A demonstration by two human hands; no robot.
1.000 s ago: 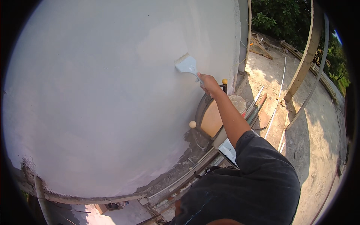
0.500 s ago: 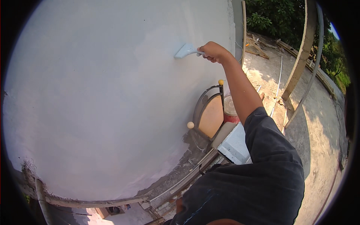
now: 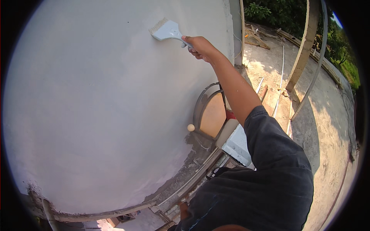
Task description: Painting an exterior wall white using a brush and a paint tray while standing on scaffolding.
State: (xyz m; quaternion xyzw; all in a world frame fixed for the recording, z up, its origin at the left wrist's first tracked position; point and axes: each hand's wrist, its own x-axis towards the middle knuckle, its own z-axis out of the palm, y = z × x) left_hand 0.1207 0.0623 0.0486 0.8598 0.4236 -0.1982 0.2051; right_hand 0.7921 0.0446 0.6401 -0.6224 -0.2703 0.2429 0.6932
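A wide pale-blue paintbrush (image 3: 169, 30) is in my right hand (image 3: 198, 47), the fingers closed around its handle. Its bristles point up and to the left, close to the pale, painted-looking wall (image 3: 96, 96); whether they touch it I cannot tell. My right arm reaches up across the view from a dark sleeve. My left hand cannot be made out; only a small skin-toned patch shows beside the dark shirt at the bottom.
Below my forearm a dark curved frame with a tan panel (image 3: 213, 115) stands against the wall. A light-blue tray-like thing (image 3: 237, 145) is beside it, partly behind my sleeve. Rightward, a wooden post (image 3: 303, 50) rises from a concrete floor (image 3: 327, 127) strewn with planks.
My right hand has moved left and upward with the paintbrush. The brush now shows its broad face and bristles more fully. The view has shifted slightly.
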